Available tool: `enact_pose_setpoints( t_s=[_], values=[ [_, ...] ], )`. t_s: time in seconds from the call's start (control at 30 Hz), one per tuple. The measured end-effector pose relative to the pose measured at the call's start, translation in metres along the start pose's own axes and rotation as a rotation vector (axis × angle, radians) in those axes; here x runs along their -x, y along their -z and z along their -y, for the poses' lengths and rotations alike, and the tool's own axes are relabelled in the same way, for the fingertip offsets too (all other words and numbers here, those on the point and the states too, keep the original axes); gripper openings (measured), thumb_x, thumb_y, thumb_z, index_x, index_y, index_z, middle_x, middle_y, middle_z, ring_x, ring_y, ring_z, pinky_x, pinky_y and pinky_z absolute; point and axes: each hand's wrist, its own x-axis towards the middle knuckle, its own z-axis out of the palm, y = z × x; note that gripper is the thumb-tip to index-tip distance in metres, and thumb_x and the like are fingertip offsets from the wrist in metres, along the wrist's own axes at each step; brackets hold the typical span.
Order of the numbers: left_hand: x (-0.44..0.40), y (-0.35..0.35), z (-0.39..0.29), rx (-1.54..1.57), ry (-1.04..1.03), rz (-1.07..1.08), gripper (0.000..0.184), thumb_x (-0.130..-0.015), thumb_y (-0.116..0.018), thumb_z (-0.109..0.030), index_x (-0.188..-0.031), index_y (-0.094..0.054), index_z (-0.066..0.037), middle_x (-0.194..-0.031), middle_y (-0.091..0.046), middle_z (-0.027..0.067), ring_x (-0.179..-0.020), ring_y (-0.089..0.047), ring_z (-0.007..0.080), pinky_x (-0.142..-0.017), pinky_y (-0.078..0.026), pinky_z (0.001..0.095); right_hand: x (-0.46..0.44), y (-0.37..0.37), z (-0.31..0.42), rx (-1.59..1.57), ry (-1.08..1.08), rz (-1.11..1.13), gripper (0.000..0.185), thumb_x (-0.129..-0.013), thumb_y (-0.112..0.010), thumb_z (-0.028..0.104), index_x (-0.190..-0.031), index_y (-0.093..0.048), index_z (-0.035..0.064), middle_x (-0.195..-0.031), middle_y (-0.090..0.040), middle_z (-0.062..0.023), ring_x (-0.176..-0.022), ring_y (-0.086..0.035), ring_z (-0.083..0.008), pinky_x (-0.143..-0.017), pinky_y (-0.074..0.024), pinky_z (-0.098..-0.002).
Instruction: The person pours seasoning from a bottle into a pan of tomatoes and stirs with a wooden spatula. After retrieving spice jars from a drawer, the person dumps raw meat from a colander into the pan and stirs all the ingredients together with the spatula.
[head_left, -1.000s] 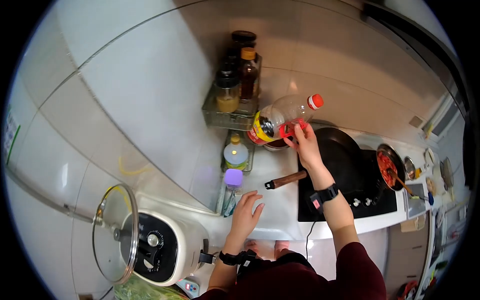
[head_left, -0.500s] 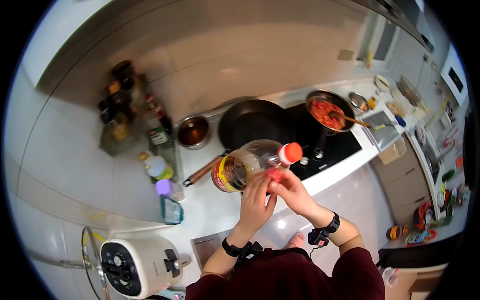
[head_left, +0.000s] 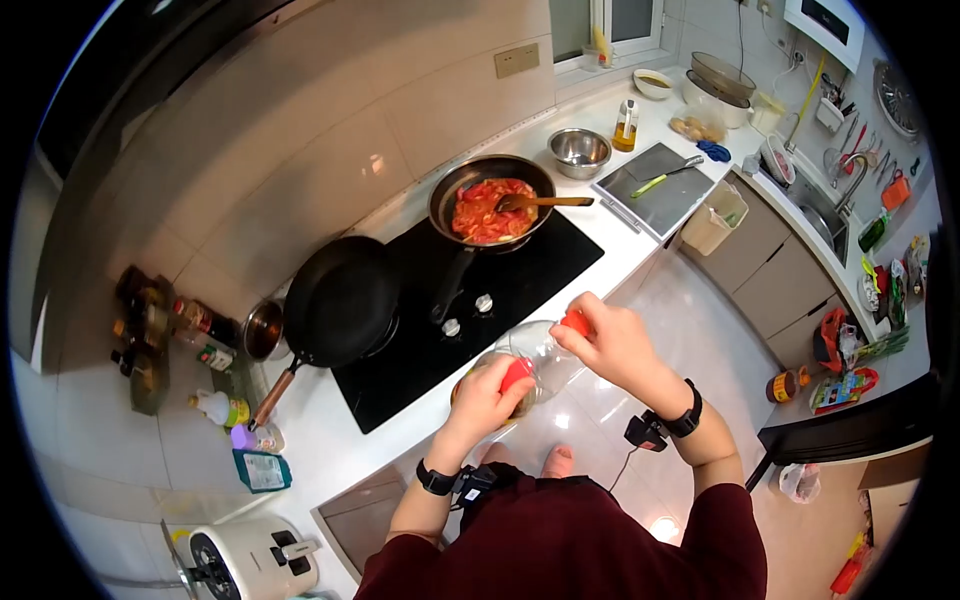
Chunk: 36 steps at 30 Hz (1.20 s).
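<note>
A large clear plastic bottle [head_left: 552, 372] is tilted in front of me, over the counter's front edge. My left hand [head_left: 480, 402] is closed around its red handle [head_left: 517, 373]. The fingers of my right hand [head_left: 615, 342] pinch the red cap [head_left: 575, 322] at the bottle's neck; whether the cap still sits on the mouth I cannot tell. Beyond them, a frying pan [head_left: 455, 215] on the black cooktop [head_left: 540, 268] holds chopped tomatoes [head_left: 487, 215] and a wooden spatula [head_left: 545, 201]. An empty black wok [head_left: 340, 300] rests on the left burner.
Left of the wok stand a small pot [head_left: 264, 330] of brown liquid and several seasoning bottles [head_left: 205, 325]. A metal bowl [head_left: 580, 152], an oil dispenser [head_left: 626, 126] and a cutting board [head_left: 655, 190] with a green-handled knife [head_left: 660, 180] lie right. A white appliance [head_left: 285, 550] sits lower left.
My view has swung right toward the stove and sink. The right hand has moved from beside the left hand and handle up to the red cap. The left hand keeps the handle.
</note>
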Motion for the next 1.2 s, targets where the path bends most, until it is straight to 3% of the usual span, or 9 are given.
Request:
enact_pose_setpoints(
  t_s=[0.07,0.3,0.4,0.53,0.57,0.67,0.83,1.03,1.2],
  values=[
    [-0.019,-0.006,-0.004,0.038,0.044,0.041,0.023,-0.084,-0.066,-0.023,-0.092,-0.058,-0.003,-0.077,-0.062,0.0163,-0.071,-0.062,0.0318,-0.062,-0.047,0.0372,-0.006,0.009,-0.022,0.010,-0.071,0.106,0.039,-0.082,-0.064,0.046,-0.091,-0.054,0.0086,-0.069,-0.064,-0.0129,-0.062,-0.062,-0.0349,-0.055,-0.0495,-0.0421],
    [-0.097,-0.014,0.034,0.315,0.194,0.313,0.018,-0.089,-0.060,-0.020,-0.089,-0.057,-0.002,-0.066,-0.053,0.0011,-0.061,-0.047,0.0070,-0.056,-0.041,0.0244,-0.061,0.046,-0.090,-0.177,0.328,0.369,0.016,-0.083,-0.063,0.015,-0.094,-0.054,0.0058,-0.096,-0.056,-0.0112,-0.086,-0.057,-0.0295,-0.072,-0.0481,-0.0371],
    [-0.136,-0.024,0.046,0.254,0.214,0.377,0.018,-0.089,-0.060,-0.020,-0.089,-0.056,-0.002,-0.066,-0.051,-0.0005,-0.063,-0.045,0.0053,-0.056,-0.040,0.0229,-0.086,0.062,-0.115,-0.210,0.392,0.447,0.018,-0.083,-0.062,0.010,-0.099,-0.055,0.0059,-0.104,-0.051,-0.0105,-0.094,-0.053,-0.0293,-0.078,-0.0469,-0.0375],
    [-0.175,-0.037,0.046,0.264,0.268,0.418,0.020,-0.088,-0.062,-0.019,-0.090,-0.056,-0.001,-0.064,-0.056,0.0096,-0.057,-0.049,0.0132,-0.054,-0.041,0.0282,-0.109,0.063,-0.133,-0.274,0.262,0.267,0.026,-0.086,-0.063,0.024,-0.101,-0.055,0.0046,-0.104,-0.053,-0.0123,-0.092,-0.056,-0.0329,-0.077,-0.0475,-0.0407],
    [-0.180,-0.041,0.050,0.264,0.278,0.428,0.020,-0.088,-0.062,-0.019,-0.090,-0.056,-0.001,-0.064,-0.056,0.0096,-0.057,-0.049,0.0132,-0.054,-0.041,0.0282,-0.117,0.062,-0.141,-0.122,0.113,0.428,0.034,-0.085,-0.064,0.034,-0.098,-0.057,0.0039,-0.096,-0.056,-0.0142,-0.086,-0.058,-0.0335,-0.072,-0.0481,-0.0405],
    [-0.197,-0.053,0.063,0.212,0.269,0.396,0.019,-0.087,-0.063,-0.019,-0.091,-0.056,-0.001,-0.067,-0.058,0.0121,-0.057,-0.052,0.0168,-0.056,-0.043,0.0295,-0.145,0.055,-0.172,-0.002,0.045,0.693,0.035,-0.085,-0.064,0.035,-0.101,-0.059,0.0040,-0.091,-0.058,-0.0126,-0.083,-0.059,-0.0307,-0.071,-0.0482,-0.0379],
    [-0.225,-0.068,0.063,0.127,0.411,0.231,0.019,-0.087,-0.063,-0.018,-0.093,-0.058,-0.001,-0.068,-0.059,0.0116,-0.058,-0.055,0.0166,-0.058,-0.045,0.0283,-0.197,0.057,-0.244,-0.356,0.392,0.460,0.014,-0.082,-0.062,0.012,-0.090,-0.062,0.0013,-0.085,-0.056,-0.0137,-0.078,-0.058,-0.0319,-0.071,-0.0478,-0.0373],
    [-0.255,-0.100,0.050,0.093,0.591,0.139,0.020,-0.086,-0.064,-0.020,-0.090,-0.058,-0.001,-0.069,-0.059,0.0113,-0.059,-0.055,0.0169,-0.057,-0.044,0.0279,-0.230,0.054,-0.293,-0.342,0.249,0.781,0.039,-0.083,-0.065,0.041,-0.093,-0.057,0.0044,-0.077,-0.060,-0.0140,-0.069,-0.059,-0.0327,-0.060,-0.0463,-0.0388],
    [-0.261,-0.124,0.043,0.054,0.622,0.017,0.021,-0.086,-0.065,-0.021,-0.090,-0.058,-0.002,-0.070,-0.060,0.0128,-0.060,-0.056,0.0219,-0.060,-0.045,0.0293,-0.247,0.048,-0.325,-0.473,0.390,0.720,0.027,-0.088,-0.059,0.032,-0.089,-0.052,0.0055,-0.072,-0.058,-0.0133,-0.067,-0.058,-0.0354,-0.061,-0.0451,-0.0408]
  ],
)
